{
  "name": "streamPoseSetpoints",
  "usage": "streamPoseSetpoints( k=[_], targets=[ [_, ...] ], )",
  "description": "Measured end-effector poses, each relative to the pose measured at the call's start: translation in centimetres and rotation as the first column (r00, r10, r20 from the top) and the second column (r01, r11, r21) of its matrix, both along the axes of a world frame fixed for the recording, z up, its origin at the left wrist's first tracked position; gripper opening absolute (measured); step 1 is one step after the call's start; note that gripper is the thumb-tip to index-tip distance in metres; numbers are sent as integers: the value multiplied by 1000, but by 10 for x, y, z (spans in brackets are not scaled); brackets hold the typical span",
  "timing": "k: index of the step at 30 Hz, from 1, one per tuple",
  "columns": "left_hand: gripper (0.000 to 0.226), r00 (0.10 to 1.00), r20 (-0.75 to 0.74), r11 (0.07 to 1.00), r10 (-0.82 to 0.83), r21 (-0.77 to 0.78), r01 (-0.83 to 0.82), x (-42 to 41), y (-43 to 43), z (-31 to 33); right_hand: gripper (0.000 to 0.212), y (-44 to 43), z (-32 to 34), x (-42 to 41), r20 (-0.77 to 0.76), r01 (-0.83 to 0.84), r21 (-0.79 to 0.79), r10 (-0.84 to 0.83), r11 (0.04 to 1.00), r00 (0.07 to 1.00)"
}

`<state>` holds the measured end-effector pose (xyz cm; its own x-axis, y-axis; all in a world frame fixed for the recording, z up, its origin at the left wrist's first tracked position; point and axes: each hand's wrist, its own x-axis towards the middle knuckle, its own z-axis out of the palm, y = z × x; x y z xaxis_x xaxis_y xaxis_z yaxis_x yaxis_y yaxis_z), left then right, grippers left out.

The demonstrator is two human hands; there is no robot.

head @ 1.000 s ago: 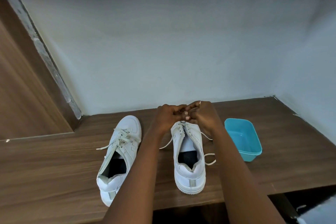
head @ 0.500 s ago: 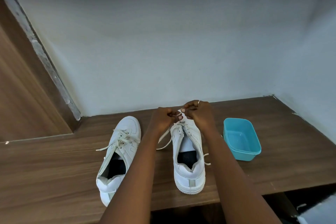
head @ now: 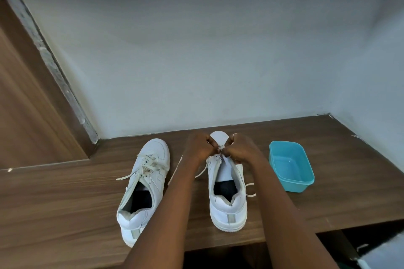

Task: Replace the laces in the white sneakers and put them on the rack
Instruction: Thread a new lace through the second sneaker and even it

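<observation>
2 hands close together: left hand (head: 200, 148), right hand (head: 243, 151) each pinching lace (head: 251, 190) at right-side sneaker (head: 227, 205) toe-end eyelets; heel toward person, likely for threading access.

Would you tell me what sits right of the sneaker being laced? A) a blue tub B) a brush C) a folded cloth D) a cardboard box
A: a blue tub stands open on the shelf, apart from the sneaker whose lace the left hand and right hand pinch.
</observation>
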<state>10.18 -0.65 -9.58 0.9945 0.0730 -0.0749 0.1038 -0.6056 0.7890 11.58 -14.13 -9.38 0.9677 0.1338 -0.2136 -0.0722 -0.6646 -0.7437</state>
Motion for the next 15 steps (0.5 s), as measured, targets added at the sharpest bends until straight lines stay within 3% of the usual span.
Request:
streamPoseSetpoints(
  k=[2, 5, 11, 15],
  targets=[
    [23, 1000, -8, 1000, -13, 26, 13, -1, -3, -1, 16, -5, -2, 4, 1, 80, 69, -80, 994, 997],
    [6, 1000, 8, 1000, -22, -9, 22, -3, -7, -2, 16, -12, -7, 9, -73, 166, 225, -153, 960, 986],
    [17, 999, 23, 999, 43, 26, -43, -1, -20, -8, 25, -17, -12, 13, -172, 227, 370, -173, 901, 970],
    [38, 992, 26, 992, 125, 22, -126, -1, -25, -15, 44, -19, -15, 16, -229, 241, 435, -153, 868, 961]
  ],
)
